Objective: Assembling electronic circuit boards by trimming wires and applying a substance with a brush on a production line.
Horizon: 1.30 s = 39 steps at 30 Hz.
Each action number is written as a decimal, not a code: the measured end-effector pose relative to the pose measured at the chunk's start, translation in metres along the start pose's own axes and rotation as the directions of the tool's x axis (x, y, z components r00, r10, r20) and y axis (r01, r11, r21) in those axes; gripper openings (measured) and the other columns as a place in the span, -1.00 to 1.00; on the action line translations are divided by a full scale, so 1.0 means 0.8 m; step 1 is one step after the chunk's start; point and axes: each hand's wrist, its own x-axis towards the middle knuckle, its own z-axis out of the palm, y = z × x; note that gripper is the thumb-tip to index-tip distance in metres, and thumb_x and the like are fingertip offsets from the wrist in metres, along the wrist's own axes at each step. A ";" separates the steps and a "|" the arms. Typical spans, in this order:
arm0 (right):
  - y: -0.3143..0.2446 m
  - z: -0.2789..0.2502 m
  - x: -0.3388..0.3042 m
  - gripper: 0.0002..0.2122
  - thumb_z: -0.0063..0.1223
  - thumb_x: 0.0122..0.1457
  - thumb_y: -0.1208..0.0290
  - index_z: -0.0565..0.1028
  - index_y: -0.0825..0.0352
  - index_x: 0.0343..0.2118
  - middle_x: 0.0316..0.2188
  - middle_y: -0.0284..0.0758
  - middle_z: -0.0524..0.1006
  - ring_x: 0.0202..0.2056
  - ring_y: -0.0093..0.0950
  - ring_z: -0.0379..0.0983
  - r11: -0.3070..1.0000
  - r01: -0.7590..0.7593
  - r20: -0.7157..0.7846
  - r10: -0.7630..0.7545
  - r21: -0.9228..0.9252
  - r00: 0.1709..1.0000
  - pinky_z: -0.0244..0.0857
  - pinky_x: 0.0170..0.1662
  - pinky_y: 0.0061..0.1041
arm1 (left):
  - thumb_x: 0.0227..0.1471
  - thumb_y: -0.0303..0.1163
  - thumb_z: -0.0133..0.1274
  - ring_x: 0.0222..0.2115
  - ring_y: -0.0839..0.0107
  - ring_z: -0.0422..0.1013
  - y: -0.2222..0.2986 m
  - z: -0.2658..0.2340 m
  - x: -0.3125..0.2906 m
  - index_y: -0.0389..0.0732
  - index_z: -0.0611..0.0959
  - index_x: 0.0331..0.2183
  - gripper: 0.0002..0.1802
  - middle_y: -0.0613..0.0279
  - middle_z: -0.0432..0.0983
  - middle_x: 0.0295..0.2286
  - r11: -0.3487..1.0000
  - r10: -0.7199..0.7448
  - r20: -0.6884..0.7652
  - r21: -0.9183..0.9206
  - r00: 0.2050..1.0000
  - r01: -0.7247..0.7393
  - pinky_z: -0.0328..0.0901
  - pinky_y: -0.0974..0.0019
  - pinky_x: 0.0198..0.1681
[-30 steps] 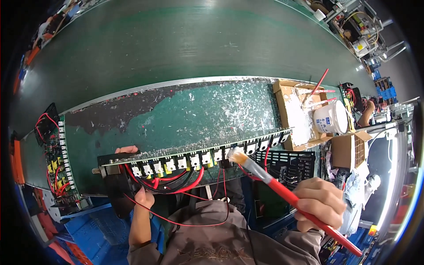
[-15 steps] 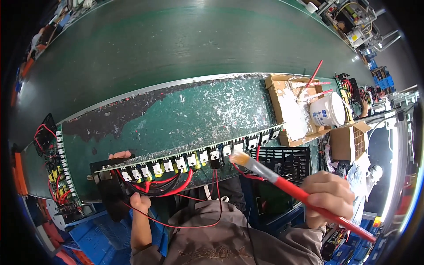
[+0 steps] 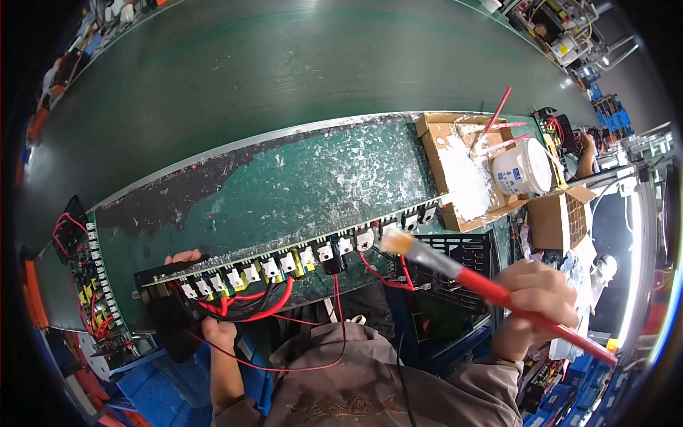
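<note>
My left hand (image 3: 219,331) grips the left end of a long circuit board (image 3: 313,248), thumb below and fingertips behind it. The board stands on edge, tilted, with a row of flat black components along its side. Most component faces carry white paste; the right-end ones (image 3: 427,214) look mostly black. Red and black wires (image 3: 263,306) loop from its lower side. In my right hand (image 3: 538,302), fingers closed round the handle, is a red-handled paintbrush (image 3: 491,288). Its pale bristles touch or nearly touch a component right of the board's middle.
Beyond the board's right end sits a cardboard tray (image 3: 434,160) smeared with white paste, holding a white bucket (image 3: 523,167) and red-handled brushes (image 3: 500,110). A black slotted panel (image 3: 462,263) lies below. Another circuit board (image 3: 92,277) stands far left. A co-worker's hand (image 3: 588,153) shows far right.
The brush tip has moved right along the board to the neighbouring component, whose face now looks whiter. The board sits slightly further left and lower in view, my left hand still holding it.
</note>
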 end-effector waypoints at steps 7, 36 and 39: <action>0.015 -0.009 -0.004 -0.78 0.17 0.04 0.37 0.49 0.47 -0.45 -0.61 -0.23 0.47 -0.66 -0.40 0.43 0.993 -0.113 0.054 0.111 0.032 0.992 0.31 -0.61 -0.53 | 0.03 0.21 -0.11 0.11 0.26 0.12 -0.011 -0.010 0.001 -0.29 0.00 0.20 -0.03 0.10 0.17 0.03 0.994 0.031 0.096 -0.108 0.995 -0.021 -0.01 0.18 0.22; 0.037 -0.051 -0.025 -0.77 0.24 -0.01 0.42 0.53 0.51 -0.39 -0.58 -0.19 0.52 -0.59 -0.39 0.49 0.954 -0.253 -0.084 0.269 0.159 0.959 0.39 -0.47 -0.50 | 0.01 0.28 -0.16 0.13 0.11 0.11 -0.132 -0.169 -0.047 -0.41 -0.08 0.21 0.09 -0.04 0.13 0.06 0.910 0.021 0.177 0.403 0.984 -0.092 -0.02 0.11 0.21; 0.049 -0.051 -0.023 -0.80 0.25 -0.03 0.48 0.54 0.51 -0.40 -0.57 -0.17 0.54 -0.57 -0.37 0.50 0.974 -0.225 0.030 0.226 -0.027 0.974 0.39 -0.47 -0.50 | 0.02 0.27 -0.18 0.13 0.10 0.10 -0.134 -0.178 -0.047 -0.41 -0.08 0.21 0.07 -0.04 0.12 0.07 0.834 -0.007 0.161 0.546 0.987 -0.083 -0.03 0.10 0.21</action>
